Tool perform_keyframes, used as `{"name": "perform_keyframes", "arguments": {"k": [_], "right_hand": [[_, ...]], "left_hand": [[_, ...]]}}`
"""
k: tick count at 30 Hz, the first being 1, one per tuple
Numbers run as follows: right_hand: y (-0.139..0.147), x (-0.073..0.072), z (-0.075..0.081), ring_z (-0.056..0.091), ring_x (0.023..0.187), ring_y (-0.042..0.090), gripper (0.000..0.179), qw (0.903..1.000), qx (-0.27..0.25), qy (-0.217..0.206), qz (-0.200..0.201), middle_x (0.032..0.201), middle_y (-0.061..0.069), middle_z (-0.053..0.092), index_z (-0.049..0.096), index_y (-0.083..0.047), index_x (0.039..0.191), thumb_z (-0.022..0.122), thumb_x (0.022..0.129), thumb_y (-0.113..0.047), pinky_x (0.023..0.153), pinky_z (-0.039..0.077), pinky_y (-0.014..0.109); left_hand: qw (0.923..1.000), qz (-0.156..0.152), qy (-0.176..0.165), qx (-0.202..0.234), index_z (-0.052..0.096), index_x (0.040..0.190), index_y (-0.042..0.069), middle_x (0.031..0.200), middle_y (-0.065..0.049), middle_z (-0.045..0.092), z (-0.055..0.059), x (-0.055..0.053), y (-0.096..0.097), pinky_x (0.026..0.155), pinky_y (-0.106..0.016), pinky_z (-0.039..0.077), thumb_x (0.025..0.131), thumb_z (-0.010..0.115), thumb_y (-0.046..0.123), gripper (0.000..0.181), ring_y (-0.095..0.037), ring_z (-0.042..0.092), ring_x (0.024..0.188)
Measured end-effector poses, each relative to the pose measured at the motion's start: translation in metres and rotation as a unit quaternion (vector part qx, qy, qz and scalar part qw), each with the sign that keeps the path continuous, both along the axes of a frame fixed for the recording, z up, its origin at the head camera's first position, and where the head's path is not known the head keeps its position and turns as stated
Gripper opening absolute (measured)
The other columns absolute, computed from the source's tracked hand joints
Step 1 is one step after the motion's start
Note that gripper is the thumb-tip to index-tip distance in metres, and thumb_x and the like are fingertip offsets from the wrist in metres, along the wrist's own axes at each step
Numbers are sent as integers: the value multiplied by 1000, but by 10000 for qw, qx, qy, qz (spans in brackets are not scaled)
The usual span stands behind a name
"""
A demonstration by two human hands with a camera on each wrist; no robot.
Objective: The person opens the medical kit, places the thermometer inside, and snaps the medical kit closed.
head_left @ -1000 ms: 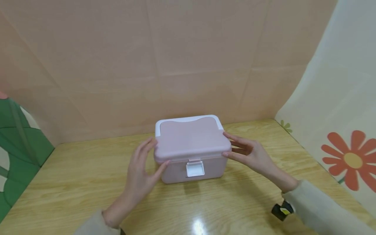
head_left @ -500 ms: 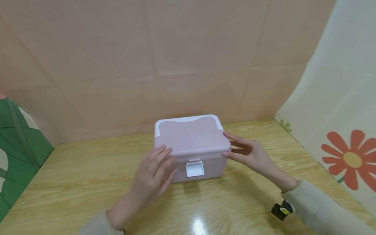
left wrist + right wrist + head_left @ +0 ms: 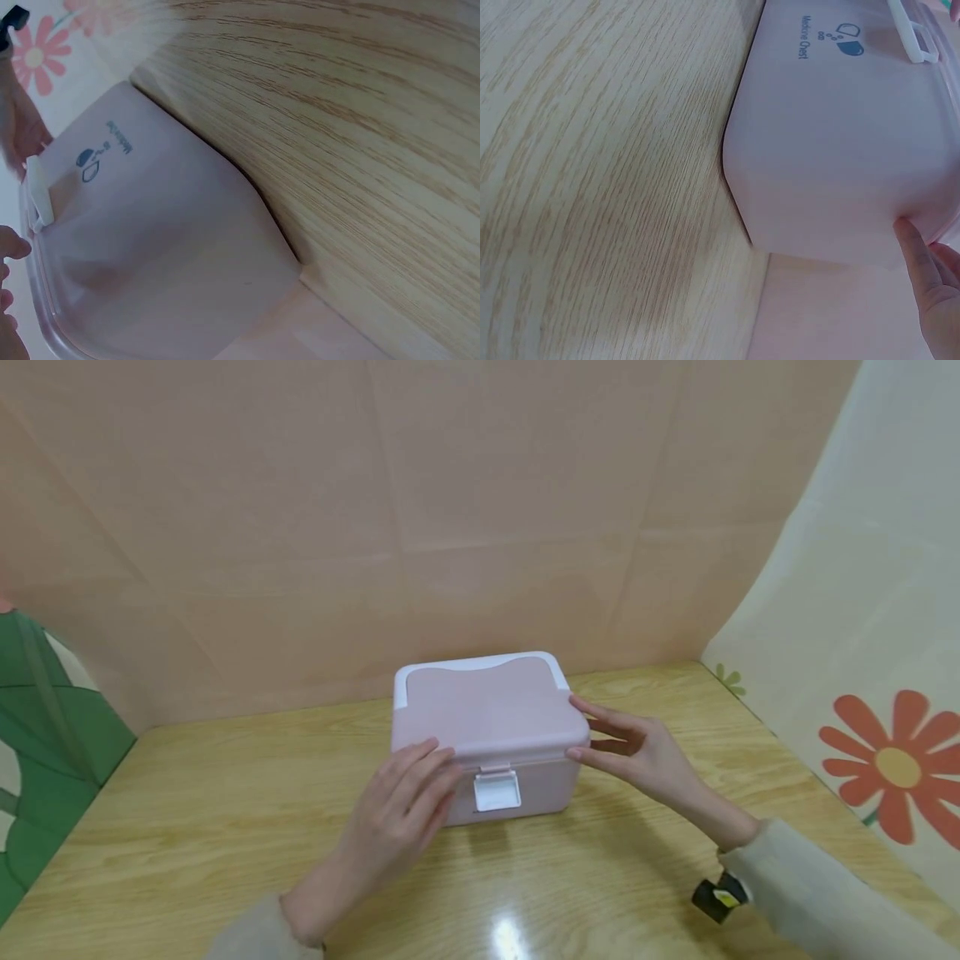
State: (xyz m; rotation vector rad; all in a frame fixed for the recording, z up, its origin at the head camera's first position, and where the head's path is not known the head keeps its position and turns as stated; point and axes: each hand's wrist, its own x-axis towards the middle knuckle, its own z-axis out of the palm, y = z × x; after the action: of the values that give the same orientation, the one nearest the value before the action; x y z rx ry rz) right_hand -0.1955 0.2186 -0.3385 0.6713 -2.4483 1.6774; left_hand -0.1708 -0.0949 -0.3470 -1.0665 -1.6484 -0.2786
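A pale pink medicine chest (image 3: pixel 491 706) with a white-trimmed lid sits on the table, lid down. Its white latch (image 3: pixel 498 792) juts out from the front, as the left wrist view also shows. My right hand (image 3: pixel 648 760) holds the chest's right front corner, thumb at the front edge and fingers along the side; in the right wrist view a fingertip presses the pink wall. My left hand (image 3: pixel 397 810) is at the left front corner, fingers loosely bent beside the lid edge and left of the latch. Nothing is gripped in it.
The wood-grain table (image 3: pixel 247 793) runs back to a plain beige backdrop (image 3: pixel 480 527) close behind the chest. A cloth with a printed red flower (image 3: pixel 900 768) borders the right side, and a green printed panel (image 3: pixel 52 718) the left. A black strap device hangs at the right sleeve.
My left hand has left the lid's left side and moved right and toward the front, nearer the latch. The right hand and the chest have stayed in place.
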Motion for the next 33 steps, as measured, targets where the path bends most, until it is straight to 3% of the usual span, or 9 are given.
{"name": "perform_keyframes", "arguments": {"k": [12,23,33], "right_hand": [[0,0,-1,60,108,5,61,10000,-29,-24,69,141,10,46,48,-14,135,72,79,-9,81,55,27],[0,1,-1,59,109,4,60,10000,63,-11,-23,141,8,46,49,-17,135,72,79,-11,81,55,27],[-1,1,0,60,108,4,60,9999,61,-55,-96,140,7,47,49,-17,134,72,79,-12,81,54,26]], "left_hand": [[9971,155,630,-401,67,100,2,97,-8,66,0,0,5,79,-31,49,93,42,4,25,-23,61,90],[9944,271,569,-848,67,100,5,100,-7,65,-12,-3,7,82,-30,49,94,40,3,28,-21,59,91],[9930,420,214,-1084,66,99,5,101,-6,64,-17,-2,10,86,-28,48,95,40,6,27,-19,58,94]]}}
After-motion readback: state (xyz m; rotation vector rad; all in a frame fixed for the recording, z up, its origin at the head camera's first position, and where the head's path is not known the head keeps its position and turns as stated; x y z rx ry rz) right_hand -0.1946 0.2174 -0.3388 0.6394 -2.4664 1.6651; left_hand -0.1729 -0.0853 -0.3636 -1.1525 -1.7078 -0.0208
